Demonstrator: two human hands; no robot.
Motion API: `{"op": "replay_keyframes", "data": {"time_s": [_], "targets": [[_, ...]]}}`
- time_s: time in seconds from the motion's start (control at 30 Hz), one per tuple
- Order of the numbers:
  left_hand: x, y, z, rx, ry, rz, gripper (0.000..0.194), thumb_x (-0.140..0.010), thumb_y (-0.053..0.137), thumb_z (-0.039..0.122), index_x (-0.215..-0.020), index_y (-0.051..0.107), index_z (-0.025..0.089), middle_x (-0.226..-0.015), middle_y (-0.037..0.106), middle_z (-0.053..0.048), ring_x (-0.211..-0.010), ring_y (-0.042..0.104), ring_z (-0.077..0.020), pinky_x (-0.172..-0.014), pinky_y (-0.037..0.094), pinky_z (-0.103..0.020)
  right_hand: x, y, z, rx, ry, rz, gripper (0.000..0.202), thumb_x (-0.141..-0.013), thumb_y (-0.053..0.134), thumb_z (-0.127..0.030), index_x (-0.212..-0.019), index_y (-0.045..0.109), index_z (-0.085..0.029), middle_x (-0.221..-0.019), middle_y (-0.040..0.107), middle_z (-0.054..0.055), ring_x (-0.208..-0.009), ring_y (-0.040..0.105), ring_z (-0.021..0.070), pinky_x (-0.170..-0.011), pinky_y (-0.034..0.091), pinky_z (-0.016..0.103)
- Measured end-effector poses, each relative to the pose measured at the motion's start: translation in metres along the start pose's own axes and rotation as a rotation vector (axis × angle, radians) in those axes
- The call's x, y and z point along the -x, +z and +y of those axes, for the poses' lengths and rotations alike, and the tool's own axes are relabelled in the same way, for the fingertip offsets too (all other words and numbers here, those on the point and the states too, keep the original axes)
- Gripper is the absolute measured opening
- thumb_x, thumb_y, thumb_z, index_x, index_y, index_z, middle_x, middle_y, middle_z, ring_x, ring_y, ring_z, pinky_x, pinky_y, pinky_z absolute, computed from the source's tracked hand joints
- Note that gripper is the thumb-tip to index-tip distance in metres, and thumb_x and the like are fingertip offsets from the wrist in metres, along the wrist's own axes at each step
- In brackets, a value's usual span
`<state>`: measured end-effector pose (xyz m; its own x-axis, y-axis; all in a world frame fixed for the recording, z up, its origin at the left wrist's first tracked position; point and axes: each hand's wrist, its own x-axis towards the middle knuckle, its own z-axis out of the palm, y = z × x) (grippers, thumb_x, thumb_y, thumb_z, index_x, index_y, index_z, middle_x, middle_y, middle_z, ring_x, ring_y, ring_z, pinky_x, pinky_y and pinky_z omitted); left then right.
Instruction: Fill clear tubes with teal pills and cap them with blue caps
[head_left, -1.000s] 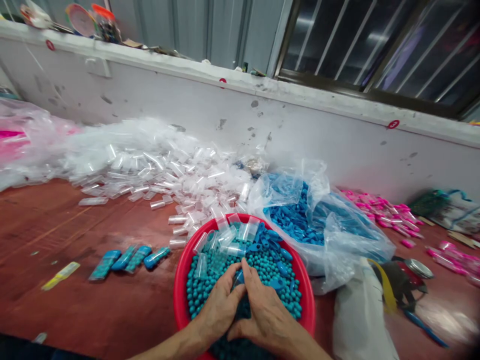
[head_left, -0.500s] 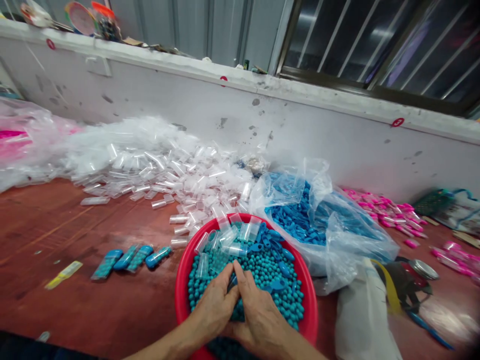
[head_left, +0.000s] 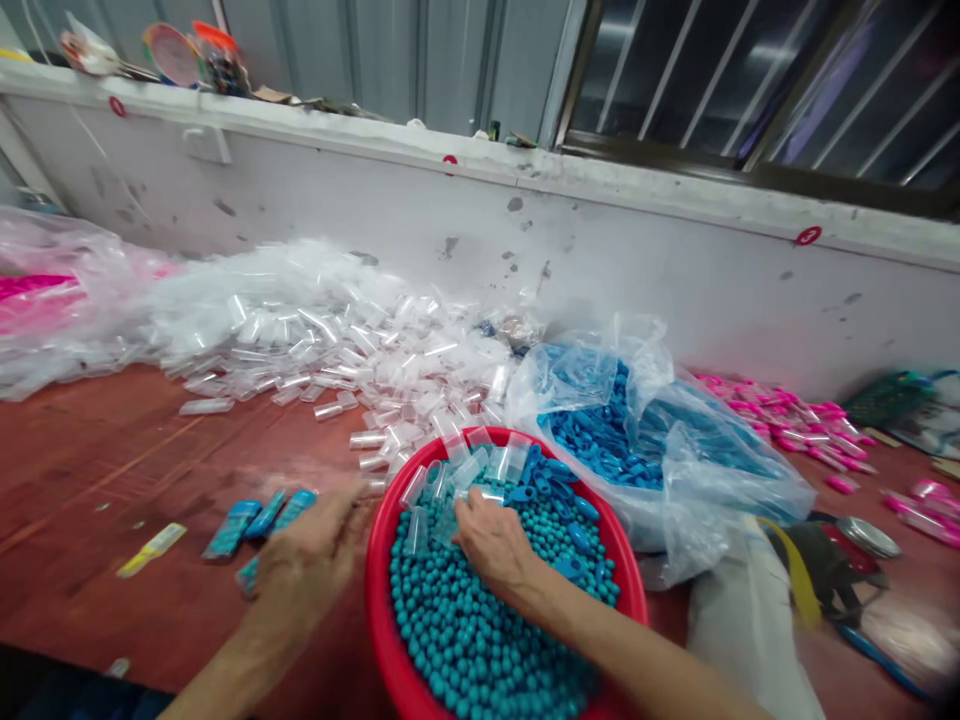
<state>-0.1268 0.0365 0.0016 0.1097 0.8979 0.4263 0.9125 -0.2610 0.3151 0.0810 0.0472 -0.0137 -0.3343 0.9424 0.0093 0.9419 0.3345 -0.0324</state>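
Observation:
My left hand (head_left: 315,550) is over the table left of the basin, smeared by motion, so its grip cannot be made out. A bead-filled case (head_left: 247,576) shows at its left edge, partly hidden by the hand. More clear cases filled with turquoise beads (head_left: 231,532) lie just beyond. My right hand (head_left: 495,545) reaches into the red basin (head_left: 381,600), fingers closed at a clear plastic case (head_left: 484,494) on the beads. Turquoise beads (head_left: 480,640) fill the basin, with clear cases (head_left: 417,532) and blue plastic caps (head_left: 579,538) on top.
Behind the basin spreads a heap of clear cases (head_left: 360,345). An opened plastic bag (head_left: 697,470) of blue pieces (head_left: 600,440) stands right of it. Pink pieces (head_left: 795,415) lie farther right, and a yellow strip (head_left: 152,550) at left. The wall (head_left: 465,230) bounds the table.
My hands were together above the beads and have parted. The left moved out to the table, where another bead-filled case now shows beside it; the right moved to the clear cases.

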Motion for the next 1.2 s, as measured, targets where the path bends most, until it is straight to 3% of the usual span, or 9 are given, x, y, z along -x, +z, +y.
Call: {"op": "replay_keyframes", "data": {"time_s": [0.17, 0.27, 0.33, 0.5, 0.63, 0.73, 0.9, 1.03, 1.2], "targets": [[0.002, 0.034, 0.048, 0.078, 0.130, -0.363, 0.033, -0.083, 0.036, 0.026, -0.112, 0.050, 0.020, -0.099, 0.065, -0.006, -0.083, 0.062, -0.0188, -0.074, 0.048, -0.029, 0.007, 0.003, 0.006, -0.069, -0.023, -0.036, 0.017, -0.080, 0.053, -0.023, -0.095, 0.052, -0.017, -0.093, 0.059, 0.006, -0.078, 0.060, 0.0196, -0.061, 0.047, 0.027], [-0.007, 0.050, 0.065, -0.020, 0.133, -0.552, 0.034, -0.082, 0.039, 0.024, -0.113, 0.048, 0.017, -0.099, 0.062, -0.010, -0.085, 0.061, -0.0220, -0.074, 0.047, -0.032, 0.025, -0.012, 0.032, -0.233, -0.012, 0.028, 0.018, -0.081, 0.052, -0.027, -0.098, 0.053, -0.019, -0.095, 0.060, 0.004, -0.087, 0.058, 0.0179, -0.071, 0.045, 0.027], [-0.014, 0.058, 0.072, -0.043, 0.147, -0.619, 0.030, -0.082, 0.038, 0.024, -0.108, 0.051, 0.015, -0.096, 0.062, -0.012, -0.087, 0.060, -0.0241, -0.075, 0.045, -0.035, 0.040, -0.023, 0.054, -0.320, 0.085, 0.106, 0.018, -0.083, 0.049, -0.026, -0.099, 0.054, -0.020, -0.095, 0.060, 0.004, -0.087, 0.058, 0.0169, -0.074, 0.044, 0.027], [-0.022, 0.068, 0.083, 0.004, 0.187, -0.705, 0.029, -0.079, 0.040, 0.019, -0.104, 0.053, 0.013, -0.091, 0.063, -0.015, -0.090, 0.058, -0.0272, -0.078, 0.040, -0.039, 0.080, -0.038, 0.094, -0.285, 0.170, 0.095, 0.018, -0.083, 0.047, -0.024, -0.100, 0.054, -0.019, -0.093, 0.058, 0.004, -0.086, 0.056, 0.0171, -0.075, 0.043, 0.028], [-0.023, 0.074, 0.088, 0.087, 0.182, -0.805, 0.040, -0.068, 0.056, 0.028, -0.107, 0.052, 0.019, -0.095, 0.064, -0.009, -0.091, 0.058, -0.0271, -0.074, 0.042, -0.033, 0.097, -0.041, 0.096, -0.184, 0.123, -0.028, 0.024, -0.083, 0.048, -0.020, -0.107, 0.050, -0.021, -0.098, 0.053, 0.004, -0.086, 0.055, 0.0164, -0.072, 0.043, 0.027], [-0.023, 0.078, 0.089, 0.120, 0.114, -0.855, 0.037, -0.060, 0.062, 0.037, -0.092, 0.058, 0.018, -0.091, 0.064, -0.008, -0.086, 0.058, -0.0281, -0.068, 0.042, -0.031, 0.096, -0.038, 0.087, -0.077, 0.082, -0.070, 0.024, -0.081, 0.051, -0.020, -0.105, 0.052, -0.022, -0.098, 0.053, 0.004, -0.087, 0.053, 0.0175, -0.069, 0.041, 0.027], [-0.020, 0.082, 0.099, 0.169, 0.016, -0.913, 0.035, -0.051, 0.067, 0.038, -0.079, 0.059, 0.019, -0.079, 0.063, -0.004, -0.076, 0.059, -0.0258, -0.063, 0.042, -0.030, 0.086, -0.016, 0.075, 0.084, 0.023, -0.118, 0.008, -0.081, 0.052, -0.023, -0.081, 0.059, -0.021, -0.087, 0.058, 0.004, -0.086, 0.050, 0.0224, -0.068, 0.038, 0.032], [-0.017, 0.088, 0.122, 0.237, -0.023, -0.911, 0.033, -0.049, 0.068, 0.029, -0.079, 0.059, 0.018, -0.085, 0.064, -0.008, -0.085, 0.058, -0.0291, -0.072, 0.041, -0.034, 0.082, -0.001, 0.077, 0.143, 0.099, -0.032, 0.012, -0.082, 0.046, -0.015, -0.081, 0.057, -0.018, -0.084, 0.059, 0.005, -0.083, 0.051, 0.0220, -0.069, 0.037, 0.033], [-0.014, 0.108, 0.148, 0.389, -0.113, -0.905, 0.028, -0.059, 0.057, 0.016, -0.087, 0.058, 0.013, -0.097, 0.061, -0.015, -0.098, 0.052, -0.0331, -0.084, 0.037, -0.042, 0.076, 0.004, 0.081, 0.135, 0.205, -0.006, 0.023, -0.082, 0.036, -0.006, -0.085, 0.056, -0.017, -0.079, 0.060, 0.007, -0.074, 0.056, 0.0213, -0.063, 0.041, 0.031]]}}
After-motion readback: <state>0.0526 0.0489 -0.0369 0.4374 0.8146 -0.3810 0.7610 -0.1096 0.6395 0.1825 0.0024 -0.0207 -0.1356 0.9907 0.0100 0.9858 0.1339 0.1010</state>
